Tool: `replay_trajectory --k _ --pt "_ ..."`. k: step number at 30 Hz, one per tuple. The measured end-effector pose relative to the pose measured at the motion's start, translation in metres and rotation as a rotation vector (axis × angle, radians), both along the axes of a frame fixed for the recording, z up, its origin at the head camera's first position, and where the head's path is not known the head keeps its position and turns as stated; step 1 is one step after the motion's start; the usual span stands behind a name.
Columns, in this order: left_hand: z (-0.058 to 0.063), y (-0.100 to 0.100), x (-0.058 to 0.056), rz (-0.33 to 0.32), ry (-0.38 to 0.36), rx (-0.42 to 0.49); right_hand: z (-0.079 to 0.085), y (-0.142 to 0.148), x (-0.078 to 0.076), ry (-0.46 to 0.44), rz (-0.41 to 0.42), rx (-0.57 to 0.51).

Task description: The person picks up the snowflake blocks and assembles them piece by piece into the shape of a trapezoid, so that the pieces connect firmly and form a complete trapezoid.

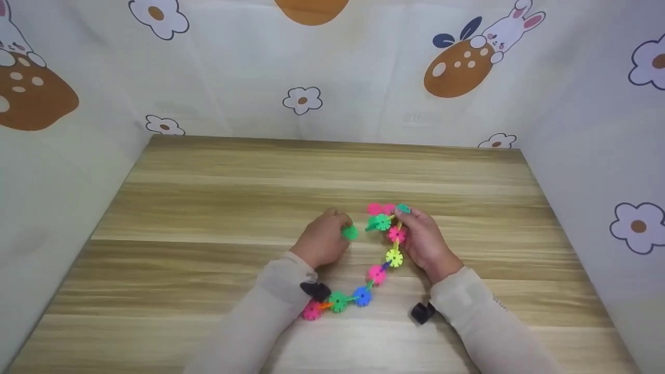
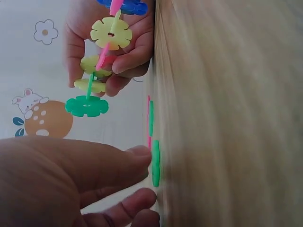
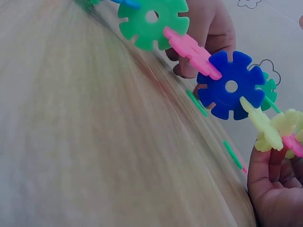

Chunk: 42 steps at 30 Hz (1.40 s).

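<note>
A chain of interlocked plastic snowflake discs (image 1: 362, 296) in pink, green, blue and yellow hangs from my right hand (image 1: 427, 241), which pinches it near its far end. In the left wrist view, yellow discs (image 2: 111, 34) lie against those fingers, with a green disc (image 2: 86, 106) at the chain's end. My left hand (image 1: 323, 239) is low over the table. Its thumb and fingers are apart, their tips right at a loose green disc (image 1: 350, 232) that lies flat. The chain's near end, a pink disc (image 1: 311, 310), is beside the left sleeve.
Loose pink discs (image 1: 374, 209) lie on the wooden table (image 1: 208, 182) just beyond the chain. Cloth walls (image 1: 234, 67) with rabbit and flower prints enclose the table at the back and sides. A black wrist device (image 1: 422, 313) sits by the right cuff.
</note>
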<state>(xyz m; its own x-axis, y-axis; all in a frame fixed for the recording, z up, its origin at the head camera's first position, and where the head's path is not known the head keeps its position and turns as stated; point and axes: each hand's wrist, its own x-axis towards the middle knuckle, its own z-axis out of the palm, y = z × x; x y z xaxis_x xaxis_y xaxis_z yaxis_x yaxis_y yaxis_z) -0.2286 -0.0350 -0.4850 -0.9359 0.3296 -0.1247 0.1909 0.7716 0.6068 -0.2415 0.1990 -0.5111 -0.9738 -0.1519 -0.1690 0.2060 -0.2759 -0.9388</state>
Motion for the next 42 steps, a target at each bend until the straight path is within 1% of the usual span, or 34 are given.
replay_trajectory --k 4,7,9,17,20,23,26,33,36,38,42 --pt "-0.0006 0.0001 0.0017 0.041 0.012 -0.005 0.0006 -0.0012 0.0004 0.01 0.003 0.008" --pt "-0.0004 0.0014 0.0031 0.053 0.019 -0.02 0.0001 -0.0017 0.0003 0.018 0.007 0.0" --pt "-0.0002 0.0026 0.0037 0.046 0.014 -0.027 -0.0005 -0.0018 0.0004 0.019 0.013 -0.008" --pt "0.0003 0.0062 0.0061 -0.031 -0.012 -0.028 -0.0004 -0.0013 0.0006 0.036 0.026 0.006" --pt "0.0016 0.0074 0.0066 -0.032 -0.023 -0.027 -0.0004 -0.0012 0.0006 0.035 0.018 0.007" --pt "0.0028 0.0078 0.0063 -0.016 -0.039 -0.006 -0.0008 -0.001 0.0007 0.033 0.015 0.011" --pt "0.0022 0.0071 0.0053 0.003 -0.068 0.072 -0.0007 -0.0007 0.0012 0.034 0.021 0.022" --pt "-0.0017 0.0029 0.0025 0.058 -0.135 0.348 -0.0014 -0.0009 0.0016 0.043 0.032 0.026" --pt "-0.0023 0.0024 0.0015 0.081 -0.17 0.444 -0.0012 -0.0014 0.002 0.047 0.023 0.033" --pt "-0.0023 0.0025 0.0014 0.094 -0.2 0.495 -0.0012 -0.0017 0.0022 0.047 0.018 0.037" --pt "-0.003 0.0026 0.0007 0.112 -0.234 0.55 -0.0016 -0.0023 0.0025 0.042 0.01 0.03"
